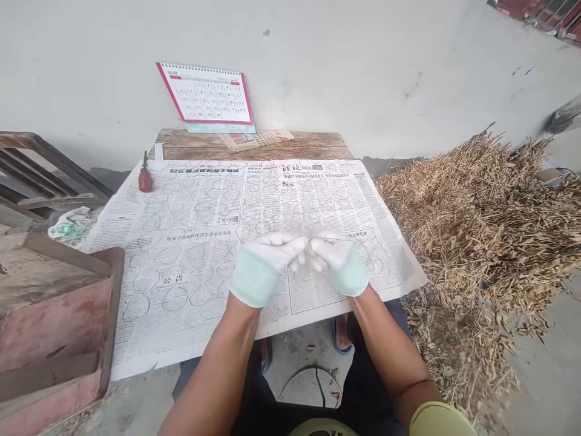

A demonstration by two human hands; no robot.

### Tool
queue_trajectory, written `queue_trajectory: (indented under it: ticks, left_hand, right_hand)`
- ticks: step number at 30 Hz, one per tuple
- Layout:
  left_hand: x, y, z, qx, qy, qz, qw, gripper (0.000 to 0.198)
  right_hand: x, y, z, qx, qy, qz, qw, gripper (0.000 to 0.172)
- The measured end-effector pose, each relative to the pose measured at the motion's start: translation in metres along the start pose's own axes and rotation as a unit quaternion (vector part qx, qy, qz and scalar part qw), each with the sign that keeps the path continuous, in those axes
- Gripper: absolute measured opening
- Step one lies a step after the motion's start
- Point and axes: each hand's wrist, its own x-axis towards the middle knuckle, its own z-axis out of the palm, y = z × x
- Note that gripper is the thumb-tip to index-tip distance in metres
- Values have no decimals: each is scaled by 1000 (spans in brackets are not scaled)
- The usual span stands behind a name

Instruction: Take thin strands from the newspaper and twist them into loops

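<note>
Grip: gloved left hand (267, 257) and right hand (338, 260) are pressed together at the fingertips; anything pinched cannot be seen.
Place: both are held over the newspaper (195, 242), near side.
Risk: newspaper could be torn if snagged.

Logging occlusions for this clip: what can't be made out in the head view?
Head view only:
Whether anything is pinched between the left hand and right hand: hidden by their gloved fingertips.
Red-handled tool: tip too small to identify.
Calendar: dates too small to read.
Dark object: cut off by the right edge.
Pink wooden box: cut off by the left edge.
</note>
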Motion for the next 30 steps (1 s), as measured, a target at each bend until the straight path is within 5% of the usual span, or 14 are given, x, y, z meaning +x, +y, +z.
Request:
queue_trajectory:
  ticks: [5, 11, 19, 25, 30]
  left_hand:
    - [2, -4, 6, -18, 23, 5, 1000, 30]
    - [1, -1, 12, 22, 137, 55, 989, 32]
    - [1, -6, 17, -14, 115, 53, 992, 35]
    - [2, -9, 15, -18, 103, 45, 993, 23]
    - [2, -7, 14, 39, 43, 21, 998, 28]
  right_hand:
    - [-2, -9, -1, -17, -18, 0, 1000, 19]
    - [5, 13, -3, 75, -115, -41, 990, 25]
    - [16, 30, -3, 132, -162, -52, 977, 39]
    - [6, 5, -5, -36, -10, -36, 999, 19]
    - [5, 2, -3, -24, 57, -88, 994, 16]
